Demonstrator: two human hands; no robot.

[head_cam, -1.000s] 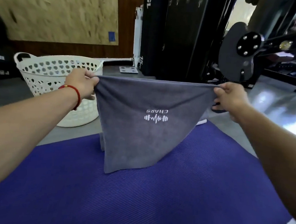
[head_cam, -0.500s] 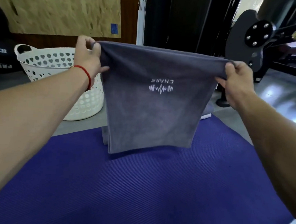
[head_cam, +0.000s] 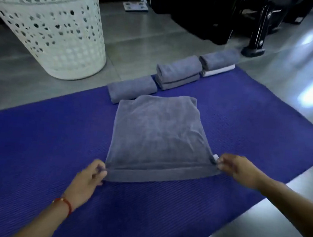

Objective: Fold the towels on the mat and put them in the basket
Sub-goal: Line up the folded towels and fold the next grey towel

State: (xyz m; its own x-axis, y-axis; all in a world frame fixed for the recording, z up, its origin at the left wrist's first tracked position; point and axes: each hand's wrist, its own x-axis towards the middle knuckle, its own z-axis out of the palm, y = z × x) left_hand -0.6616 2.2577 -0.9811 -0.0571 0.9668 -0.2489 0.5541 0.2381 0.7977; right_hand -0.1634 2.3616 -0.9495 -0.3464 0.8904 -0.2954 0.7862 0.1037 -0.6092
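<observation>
A grey towel point(head_cam: 158, 136), doubled over, lies flat on the purple mat point(head_cam: 40, 138). My left hand point(head_cam: 87, 180) pinches its near left corner and my right hand point(head_cam: 238, 169) pinches its near right corner, both low on the mat. Along the mat's far edge lie a folded grey towel point(head_cam: 131, 89), a stack of two folded grey towels point(head_cam: 178, 72), and a further folded grey towel point(head_cam: 219, 59) on top of a white one. The white perforated basket point(head_cam: 53, 29) stands on the floor at the far left, off the mat.
Grey tiled floor surrounds the mat. Black gym equipment with a post foot point(head_cam: 253, 49) stands at the far right, close behind the folded towels. A small white plate point(head_cam: 135, 6) lies on the floor behind the basket.
The towel hung in the air from both hands, logo toward me; now it is laid flat on the mat and both hands have come down to its near corners.
</observation>
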